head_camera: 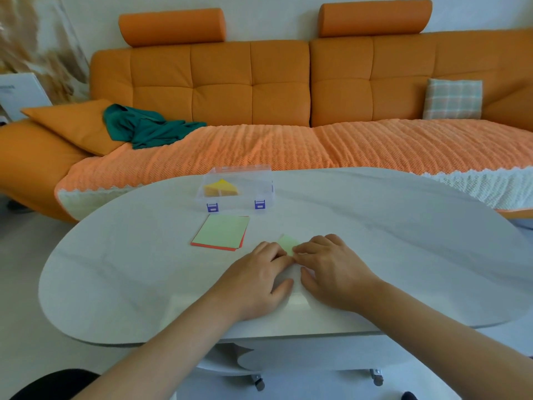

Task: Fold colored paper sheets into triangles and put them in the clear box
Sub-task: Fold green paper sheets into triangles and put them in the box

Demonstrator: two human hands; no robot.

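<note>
Pale green paper (288, 243) is lying on the white oval table (403, 241), toward its near edge and about midway along it, and I am seeing only its far part poking out beyond the fingertips. Both hands are lying palm-down over it. The left hand (259, 274) is reaching in from the near left, forearm angling across the near edge, fingers stretched flat and close together, thumb splayed toward the right hand. The right hand (331, 269) is coming in from the near right, knuckles slightly raised, fingertips resting on the paper's right side and thumb spread inward. I am reading both grips as flat pressing, not pinching: nothing is curling round the sheet. The index fingertips are nearly meeting over the paper.

Just beyond the left hand, a stack of sheets (222, 232) is sitting flat, green on top with red edges showing beneath. Farther back, at the table's far edge, the clear box (259, 180) is standing open with two purple latches facing me; folded yellow and orange triangles (220, 187) are lying in its left part.

Behind the table an orange sofa (259, 82) is running across the view, with a teal cloth (144, 128) heaped at its left and a plaid cushion (452, 98) at its right.
</note>
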